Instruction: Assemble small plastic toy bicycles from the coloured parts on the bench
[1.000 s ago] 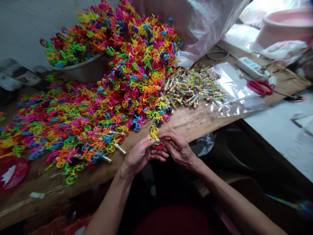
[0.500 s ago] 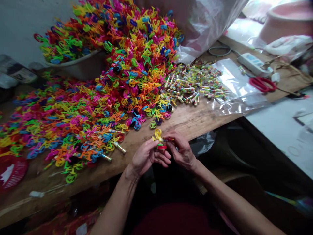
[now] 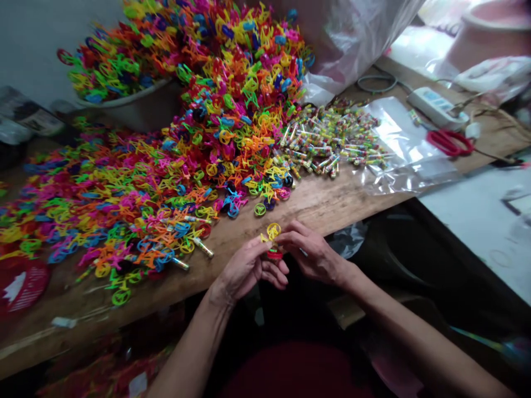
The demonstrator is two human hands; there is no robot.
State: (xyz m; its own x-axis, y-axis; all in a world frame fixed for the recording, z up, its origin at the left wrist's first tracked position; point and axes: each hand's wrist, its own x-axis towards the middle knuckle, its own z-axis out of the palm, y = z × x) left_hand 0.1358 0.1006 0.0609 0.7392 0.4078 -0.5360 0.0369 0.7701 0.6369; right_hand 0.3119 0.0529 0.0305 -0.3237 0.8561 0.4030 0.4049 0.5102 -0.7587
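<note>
Just in front of the table edge, my left hand (image 3: 244,268) pinches a small plastic toy bicycle (image 3: 273,231) between thumb and fingers. It has a yellow wheel at the top and a red and green part below. My right hand (image 3: 315,254) closes in from the other side, its fingertips against the toy's yellow part. Whatever lies under those fingertips is hidden. Beyond the hands spreads a heap of bright toy bicycle pieces (image 3: 136,193). To its right is a pile of small clear tubes with colourful filling (image 3: 332,138).
A full basin (image 3: 136,108) stands at the back left. On the right lie a clear plastic bag (image 3: 400,146), red-handled scissors (image 3: 450,143) and a white power strip (image 3: 435,108) with cords. A red perforated basket (image 3: 29,284) sits at the left edge of the wooden table (image 3: 323,202).
My right fingers have moved in against the toy bicycle; the small tube-like piece they held beside it is now out of sight. My left hand keeps its grip.
</note>
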